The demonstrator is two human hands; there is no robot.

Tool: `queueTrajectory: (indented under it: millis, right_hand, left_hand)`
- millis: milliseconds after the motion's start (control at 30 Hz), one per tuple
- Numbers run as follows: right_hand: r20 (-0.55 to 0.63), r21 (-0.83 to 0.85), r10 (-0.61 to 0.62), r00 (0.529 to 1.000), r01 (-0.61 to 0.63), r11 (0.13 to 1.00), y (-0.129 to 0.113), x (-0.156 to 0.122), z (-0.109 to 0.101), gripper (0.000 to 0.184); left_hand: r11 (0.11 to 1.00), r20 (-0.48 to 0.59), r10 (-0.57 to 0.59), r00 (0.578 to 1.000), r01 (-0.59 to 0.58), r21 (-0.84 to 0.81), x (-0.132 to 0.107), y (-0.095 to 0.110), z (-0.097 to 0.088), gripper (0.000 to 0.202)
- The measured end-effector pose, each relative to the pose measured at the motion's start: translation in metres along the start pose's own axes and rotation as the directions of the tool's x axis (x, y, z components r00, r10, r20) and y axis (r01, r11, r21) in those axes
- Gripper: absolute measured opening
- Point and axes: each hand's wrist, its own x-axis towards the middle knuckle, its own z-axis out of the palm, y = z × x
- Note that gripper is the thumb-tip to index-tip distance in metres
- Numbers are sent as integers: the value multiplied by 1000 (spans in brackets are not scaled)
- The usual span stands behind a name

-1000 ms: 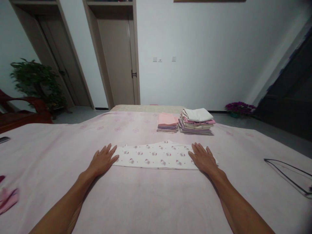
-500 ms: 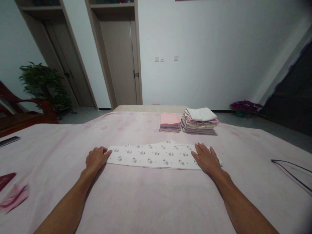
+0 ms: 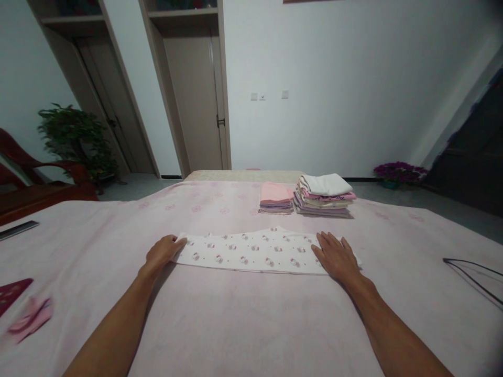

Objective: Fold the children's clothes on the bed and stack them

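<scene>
A pair of white pants [image 3: 251, 251] with small printed figures lies folded lengthwise into a long strip across the pink bed cover. At the strip's left end, my left hand [image 3: 163, 250] pinches the edge, thumb on top and the other fingers partly hidden. My right hand [image 3: 337, 256] rests flat on the right end, palm down with fingers spread. Beyond the pants stand a low pile of folded pink and purple cloths [image 3: 275, 199] and, touching or close to it, a taller stack of folded clothes [image 3: 324, 196] with a white piece on top.
The pink cover [image 3: 251, 324] spreads over the whole surface. On the left lie a dark flat device [image 3: 19, 230], a dark red flat item [image 3: 13, 294] and a crumpled pink cloth [image 3: 33, 318]. A black cable loop [image 3: 471, 269] lies at the right. A wooden chair [image 3: 58, 180] stands far left.
My left hand has shifted slightly right and its fingers have closed over the left end of the pants. My right hand stays flat on the cloth. The whole view has drifted slightly.
</scene>
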Motion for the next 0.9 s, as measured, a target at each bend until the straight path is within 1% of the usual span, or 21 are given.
queueTrajectory:
  millis: [100,300,467,567,667,733,833,900]
  right_hand:
    - [-2,6,1,1000,-1,1000,0,1,1,61]
    - [1,5,5,1000,-5,1000,-2,-1,-5,60]
    - [23,23,-4,1000,4,1000,0,-1,-6,61]
    - [26,36,-3,1000,2,999,2,0,-4,61]
    - [28,42,-6,1000,5,999,2,1,-2,61]
    - [28,42,-9,1000,7,999,2,1,-1,61]
    - [24,39,-4,1000,3,999,1,1,-1,60]
    - [14,43,4,1000,-4,999,0,0,-1,59]
  left_hand:
    - [1000,12,21,1000,-20,-7,5,2,2,48]
    - [998,-35,60,998,-61,-34,4,6,9,42]
    - [994,-36,76,996,-79,-79,8,-4,3,45]
    - [997,-39,35,999,-38,-63,8,-6,-2,52]
    - [999,-60,-36,998,37,24,3,-1,-2,61]
    - [995,-59,-49,997,54,82,-1,2,0,65]
    - [995,-26,11,1000,-8,104,-5,4,1,63]
    - [994,-18,70,997,-68,81,-6,4,0,53]
